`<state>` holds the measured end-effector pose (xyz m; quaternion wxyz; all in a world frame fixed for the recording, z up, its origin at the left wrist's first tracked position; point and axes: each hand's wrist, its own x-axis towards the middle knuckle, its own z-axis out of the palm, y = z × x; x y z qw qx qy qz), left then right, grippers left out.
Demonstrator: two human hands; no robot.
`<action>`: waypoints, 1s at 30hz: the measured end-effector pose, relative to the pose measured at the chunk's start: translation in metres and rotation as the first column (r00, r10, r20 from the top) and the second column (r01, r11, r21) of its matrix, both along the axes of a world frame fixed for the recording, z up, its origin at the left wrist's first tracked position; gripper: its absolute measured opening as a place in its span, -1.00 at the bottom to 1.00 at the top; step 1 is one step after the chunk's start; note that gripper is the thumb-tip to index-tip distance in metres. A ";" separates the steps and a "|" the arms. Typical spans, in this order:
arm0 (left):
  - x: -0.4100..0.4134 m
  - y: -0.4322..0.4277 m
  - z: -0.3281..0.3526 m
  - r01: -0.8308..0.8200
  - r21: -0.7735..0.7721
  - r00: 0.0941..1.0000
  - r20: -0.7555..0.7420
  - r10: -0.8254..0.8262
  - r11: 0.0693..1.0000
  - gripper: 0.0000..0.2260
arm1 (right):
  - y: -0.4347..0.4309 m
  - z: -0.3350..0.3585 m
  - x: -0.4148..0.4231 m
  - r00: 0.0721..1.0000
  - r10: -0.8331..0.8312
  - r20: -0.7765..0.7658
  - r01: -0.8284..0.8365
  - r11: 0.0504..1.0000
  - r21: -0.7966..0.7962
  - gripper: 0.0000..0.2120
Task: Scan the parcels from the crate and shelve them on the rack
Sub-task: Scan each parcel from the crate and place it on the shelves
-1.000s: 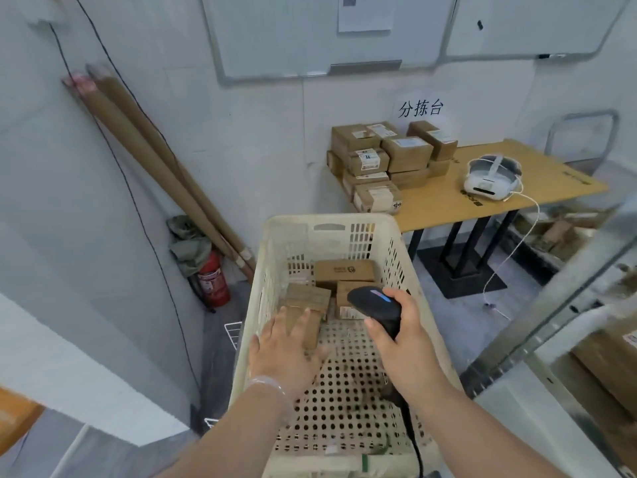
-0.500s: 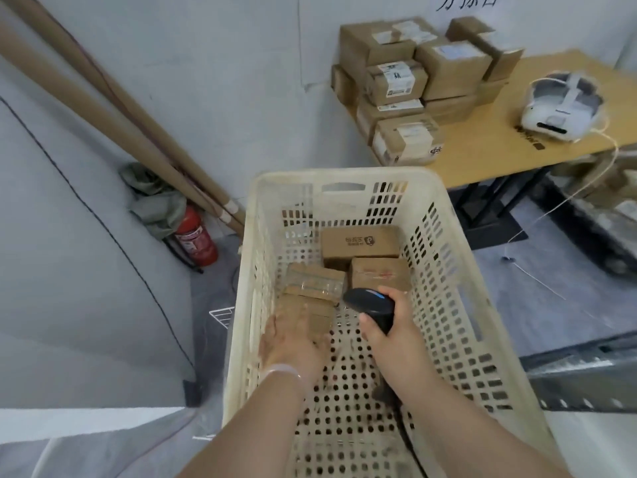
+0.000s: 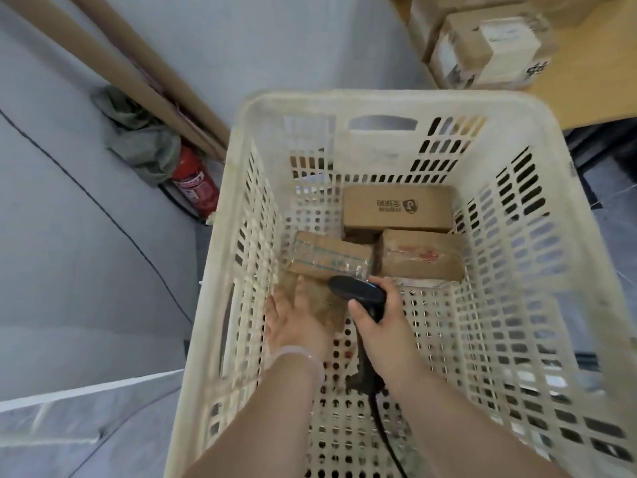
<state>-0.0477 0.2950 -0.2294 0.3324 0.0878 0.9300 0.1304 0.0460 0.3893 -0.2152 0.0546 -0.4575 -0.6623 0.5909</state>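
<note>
I am in a parcel room, like a small warehouse. My right hand [image 3: 382, 332] holds a black plastic hand scanner [image 3: 358, 293] inside a big cream plastic crate [image 3: 379, 98] full of holes, and brown cardboard parcels [image 3: 396, 208] lie just past it. Far up to the right, brown cardboard boxes with white labels [image 3: 482, 53] sit piled on a light wooden table [image 3: 593, 91]. Off to the left, long brown cardboard tubes [image 3: 138, 67] lean by a red fire extinguisher [image 3: 194, 184].

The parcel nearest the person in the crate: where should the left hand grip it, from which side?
Probably from above: the parcel lies flat on the crate floor with the left hand resting on top. Grip at its near-right corner, which looks free; the taped parcel crowds its far edge.
</note>
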 end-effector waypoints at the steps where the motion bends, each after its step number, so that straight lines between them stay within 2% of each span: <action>1: -0.001 0.001 -0.003 -0.021 0.004 1.000 -0.003 0.021 1.000 -0.25 | 0.001 -0.003 -0.004 1.000 -0.001 -0.002 0.001 1.000 -0.018 -0.60; 7: 0.000 0.002 -0.012 -0.181 0.124 0.983 -0.005 0.183 0.976 -0.32 | -0.001 -0.014 -0.009 0.999 0.027 -0.035 -0.029 0.998 -0.053 -0.59; 11: -0.002 0.001 -0.010 -0.269 0.122 0.963 -0.001 0.271 0.955 -0.25 | 0.000 -0.013 -0.002 0.998 -0.007 -0.064 0.002 0.997 -0.076 -0.59; 14: 0.003 0.002 0.003 -0.332 0.141 0.943 0.048 0.329 0.933 -0.24 | -0.002 -0.002 0.008 0.996 -0.033 -0.083 0.026 0.997 -0.077 -0.56; 18: 0.019 0.003 0.036 -0.339 0.239 0.939 0.024 0.344 0.910 -0.29 | -0.003 0.027 0.029 0.986 -0.097 -0.135 0.089 0.994 -0.063 -0.55; 20: 0.027 0.000 0.057 -0.379 0.333 0.922 0.052 0.384 0.864 -0.34 | -0.001 0.049 0.043 0.979 -0.114 -0.171 0.107 0.993 -0.046 -0.56; 23: 0.035 -0.004 0.093 -0.497 0.491 0.860 0.168 0.482 0.715 -0.54 | 0.001 0.088 0.062 0.963 -0.141 -0.230 0.139 0.990 -0.025 -0.58; 26: 0.040 -0.007 0.125 -0.503 0.562 0.854 0.206 0.478 0.656 -0.69 | -0.003 0.125 0.078 0.950 -0.152 -0.274 0.162 0.987 0.013 -0.60; 28: 0.041 -0.012 0.143 -0.454 0.601 0.883 0.203 0.424 0.658 -0.69 | -0.011 0.146 0.090 0.944 -0.160 -0.290 0.186 0.981 0.062 -0.60; 30: 0.042 -0.020 0.160 -0.353 0.656 0.933 0.194 0.302 0.668 -0.62 | -0.020 0.164 0.102 0.927 -0.201 -0.318 0.239 0.968 0.083 -0.60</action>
